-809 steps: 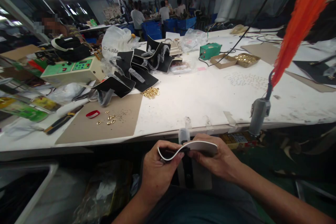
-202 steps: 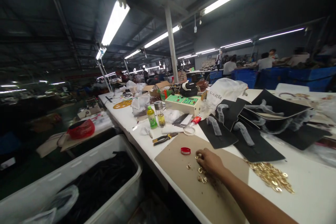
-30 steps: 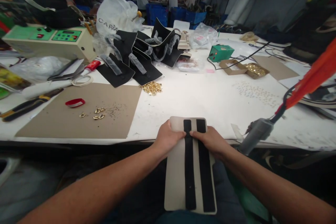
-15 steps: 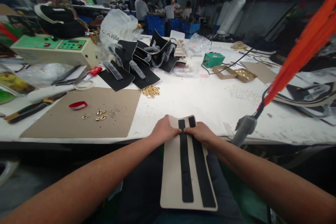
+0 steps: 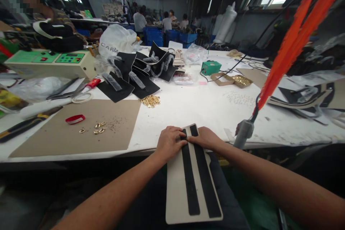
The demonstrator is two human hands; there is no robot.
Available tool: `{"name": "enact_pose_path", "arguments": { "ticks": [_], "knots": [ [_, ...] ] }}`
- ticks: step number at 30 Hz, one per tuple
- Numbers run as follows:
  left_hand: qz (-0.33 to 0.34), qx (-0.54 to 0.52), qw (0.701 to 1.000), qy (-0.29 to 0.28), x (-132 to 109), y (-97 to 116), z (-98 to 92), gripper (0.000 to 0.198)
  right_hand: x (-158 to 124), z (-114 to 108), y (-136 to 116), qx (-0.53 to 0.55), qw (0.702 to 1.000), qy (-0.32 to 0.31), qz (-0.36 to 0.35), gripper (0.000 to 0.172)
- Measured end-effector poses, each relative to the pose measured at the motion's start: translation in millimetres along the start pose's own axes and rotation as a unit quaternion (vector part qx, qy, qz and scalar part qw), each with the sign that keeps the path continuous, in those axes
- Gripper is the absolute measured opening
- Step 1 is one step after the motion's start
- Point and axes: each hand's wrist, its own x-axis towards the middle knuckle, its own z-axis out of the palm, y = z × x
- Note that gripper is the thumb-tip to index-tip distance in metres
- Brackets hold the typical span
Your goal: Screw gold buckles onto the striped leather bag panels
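A long beige panel [image 5: 176,205] with rounded corners slants from my lap up to the table's front edge. Two black strips run along it, a left strip [image 5: 192,190] and a right strip [image 5: 208,183]. My left hand [image 5: 169,142] is at the panel's upper left, thumb and fingers closed together at the top of the left strip, which they partly cover. From the other side my right hand [image 5: 206,137] grips the panel's upper right edge, its thumb on the face between the strips, close to the left fingertips. The right hand's other fingers are hidden behind the panel.
On a brown board [image 5: 54,140] at left lie a red band [image 5: 75,119] and several gold fittings [image 5: 99,128]. Behind are a gold pile [image 5: 150,101], black pieces [image 5: 142,82] and a green box [image 5: 211,67]. An orange tassel [image 5: 285,64] hangs at right.
My left fingers have come over onto the panel's face at the left strip's top; before, only the thumb lay there. The right hand keeps its grip. The view has tilted up slightly.
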Motion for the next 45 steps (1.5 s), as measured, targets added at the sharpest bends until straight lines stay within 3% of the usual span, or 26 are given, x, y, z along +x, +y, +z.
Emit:
{"name": "enact_pose_path", "arguments": {
  "ticks": [3, 6, 11, 19, 24, 29, 37, 45],
  "knots": [
    [0.007, -0.003, 1.000, 0.006, 4, -3, -0.9, 0.017, -3, -18, 18, -0.006, 1.000, 0.011, -0.012, 0.029],
    [0.020, 0.005, 1.000, 0.005, 8, -9, -1.5, 0.016, 4, -40, 43, -0.024, 0.995, 0.099, -0.005, 0.024],
    [0.035, 0.003, 0.999, 0.008, 11, -18, 0.6, 0.014, 42, -87, 94, -0.065, 0.960, 0.267, 0.056, 0.030],
    [0.044, 0.012, 0.998, 0.031, 11, -31, 6.1, 0.016, 103, -160, 155, -0.075, 0.912, 0.374, 0.150, 0.038],
    [0.059, 0.029, 0.997, 0.039, 10, -39, 9.3, 0.016, 132, -188, 174, -0.086, 0.904, 0.385, 0.166, 0.038],
    [0.073, 0.043, 0.995, 0.044, 9, -45, 11.2, 0.017, 150, -201, 187, -0.100, 0.909, 0.364, 0.179, 0.032],
    [0.069, 0.055, 0.995, 0.044, 9, -42, 11.0, 0.018, 158, -218, 196, -0.085, 0.922, 0.318, 0.202, 0.034],
    [0.061, 0.056, 0.995, 0.046, 8, -39, 8.6, 0.018, 156, -219, 195, -0.066, 0.931, 0.298, 0.199, 0.030]
  ]
}}
